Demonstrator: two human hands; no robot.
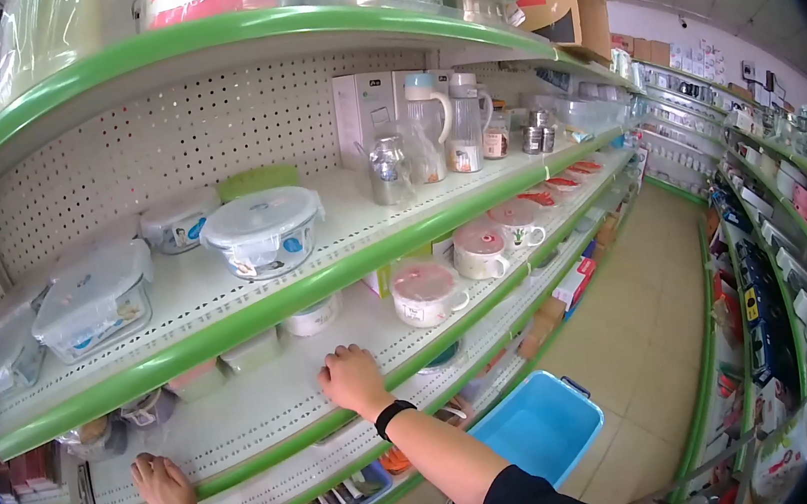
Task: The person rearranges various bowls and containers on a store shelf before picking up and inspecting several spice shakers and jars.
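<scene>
My left hand rests at the front edge of a middle white shelf with a green lip. Its fingers are slightly bent and apart, holding nothing. Farther right, my right hand lies on the same shelf, fingers bent down on the surface, with nothing visible in them. Nearest to it are a white lidded bowl behind and a white mug with a pink lid to the right. Plastic-wrapped containers stand behind my left hand. Both wrists wear black bands.
Above, another shelf carries glass containers with clear lids, a round lidded bowl and jugs. A blue tub stands on the tiled aisle floor. Stocked shelves line the right side.
</scene>
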